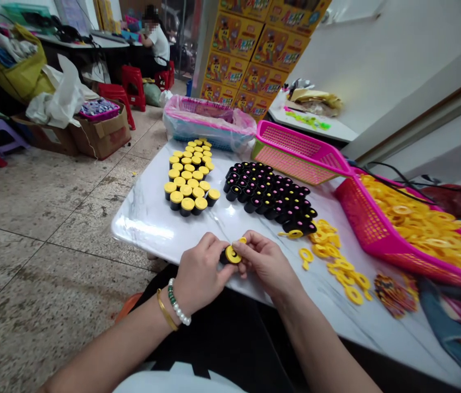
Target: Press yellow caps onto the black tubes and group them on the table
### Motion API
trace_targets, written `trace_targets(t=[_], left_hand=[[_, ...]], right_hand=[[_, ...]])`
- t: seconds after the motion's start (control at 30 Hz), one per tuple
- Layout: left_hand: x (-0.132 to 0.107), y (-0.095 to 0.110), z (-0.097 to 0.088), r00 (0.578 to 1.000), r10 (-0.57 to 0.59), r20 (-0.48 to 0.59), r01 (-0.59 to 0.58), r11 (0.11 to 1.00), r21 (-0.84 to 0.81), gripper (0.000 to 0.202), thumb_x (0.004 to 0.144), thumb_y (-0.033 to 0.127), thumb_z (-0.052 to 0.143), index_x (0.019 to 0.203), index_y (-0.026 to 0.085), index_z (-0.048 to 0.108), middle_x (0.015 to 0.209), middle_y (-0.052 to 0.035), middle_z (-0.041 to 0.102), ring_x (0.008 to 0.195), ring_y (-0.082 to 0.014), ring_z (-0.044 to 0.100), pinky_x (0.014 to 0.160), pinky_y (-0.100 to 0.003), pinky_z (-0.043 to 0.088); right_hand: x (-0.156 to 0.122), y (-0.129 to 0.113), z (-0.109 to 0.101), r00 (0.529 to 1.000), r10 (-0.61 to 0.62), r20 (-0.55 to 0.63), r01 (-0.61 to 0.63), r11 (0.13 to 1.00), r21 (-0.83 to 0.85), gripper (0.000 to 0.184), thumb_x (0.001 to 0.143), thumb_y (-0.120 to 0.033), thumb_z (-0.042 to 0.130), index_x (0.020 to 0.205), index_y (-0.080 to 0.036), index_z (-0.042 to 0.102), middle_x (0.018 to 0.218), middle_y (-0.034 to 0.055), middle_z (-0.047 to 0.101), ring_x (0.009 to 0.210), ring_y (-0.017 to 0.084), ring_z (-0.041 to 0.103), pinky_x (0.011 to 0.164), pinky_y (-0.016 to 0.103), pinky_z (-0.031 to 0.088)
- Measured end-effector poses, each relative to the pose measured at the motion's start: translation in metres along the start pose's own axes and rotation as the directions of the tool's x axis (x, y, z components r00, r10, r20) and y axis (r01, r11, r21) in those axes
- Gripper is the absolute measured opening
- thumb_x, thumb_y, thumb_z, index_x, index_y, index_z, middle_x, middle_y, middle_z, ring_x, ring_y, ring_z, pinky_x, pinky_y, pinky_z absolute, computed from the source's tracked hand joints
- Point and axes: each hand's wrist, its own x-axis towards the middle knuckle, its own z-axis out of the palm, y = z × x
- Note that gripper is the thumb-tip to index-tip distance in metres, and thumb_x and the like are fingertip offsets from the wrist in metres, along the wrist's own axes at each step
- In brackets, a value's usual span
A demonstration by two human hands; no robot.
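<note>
My left hand (199,273) grips a small black cylinder (225,256) at the near edge of the white table (144,221). My right hand (266,262) pinches a yellow ring cap (233,254) against the cylinder's top. Behind the hands stands a cluster of black cylinders with yellow caps (189,177). To its right stands a cluster of open black cylinders with pink insides (271,196). Loose yellow rings (334,259) lie on the table to the right of my right hand.
A pink basket full of yellow rings (418,224) sits at the right; an empty pink basket (295,153) and a plastic-lined basket (208,123) stand behind. Yellow cartons (255,49) are stacked at the back. A person sits far off at a desk (154,41). Tiled floor lies left.
</note>
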Motion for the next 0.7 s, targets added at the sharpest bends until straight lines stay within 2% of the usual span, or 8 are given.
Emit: trace_targets(t=[0.2,0.37,0.5,0.63,0.7], left_hand=[[0.002,-0.001,0.0,1.0,-0.009,0.001,0.009,0.999,-0.031,0.01,0.082,0.023,0.066,0.091,0.02,0.064,0.086,0.0002,0.055,0.073,-0.0134,0.056,0.068,-0.026,0.047],[0.0,0.002,-0.003,1.0,0.0,-0.003,0.0,0.999,-0.043,0.014,0.08,0.021,0.066,0.094,0.019,0.065,0.086,-0.0007,0.056,0.073,-0.0138,0.056,0.067,-0.026,0.048],[0.003,0.007,-0.009,1.0,-0.023,0.016,0.026,0.984,-0.175,0.025,0.081,0.025,0.068,0.104,0.018,0.064,0.09,-0.0015,0.056,0.066,-0.011,0.053,0.064,-0.025,0.048],[0.007,0.006,-0.009,1.0,-0.025,0.01,0.027,0.981,-0.19,0.011,0.088,0.024,0.062,0.096,0.017,0.064,0.09,-0.0024,0.056,0.07,-0.0119,0.054,0.071,-0.027,0.05],[0.006,0.004,-0.006,1.0,0.0,0.002,0.001,0.983,-0.183,0.012,0.089,0.023,0.06,0.099,0.017,0.064,0.091,-0.0034,0.057,0.077,-0.014,0.056,0.075,-0.028,0.05]], right_hand=[[0.003,-0.003,-0.001,1.0,-0.006,0.016,0.006,0.999,-0.044,0.044,0.06,-0.044,0.085,0.069,-0.017,0.051,0.055,-0.0036,0.062,0.039,0.006,0.05,0.036,0.016,0.042],[0.002,-0.005,0.001,0.999,-0.004,0.041,0.006,0.999,-0.053,0.046,0.062,-0.047,0.084,0.069,-0.018,0.049,0.055,-0.0046,0.061,0.039,0.006,0.049,0.037,0.016,0.042],[0.0,-0.001,0.001,0.999,-0.009,0.049,0.012,0.998,-0.054,0.044,0.067,-0.049,0.08,0.072,-0.019,0.048,0.056,-0.0059,0.06,0.038,0.006,0.049,0.039,0.018,0.042],[-0.002,0.004,0.0,0.997,-0.062,0.038,0.067,0.988,-0.136,0.039,0.075,-0.049,0.074,0.077,-0.02,0.048,0.051,-0.0081,0.055,0.038,0.007,0.048,0.039,0.018,0.039],[-0.002,0.005,0.002,0.996,-0.086,0.021,0.088,0.983,-0.162,0.039,0.076,-0.05,0.072,0.078,-0.021,0.048,0.051,-0.009,0.053,0.036,0.006,0.045,0.036,0.017,0.036]])
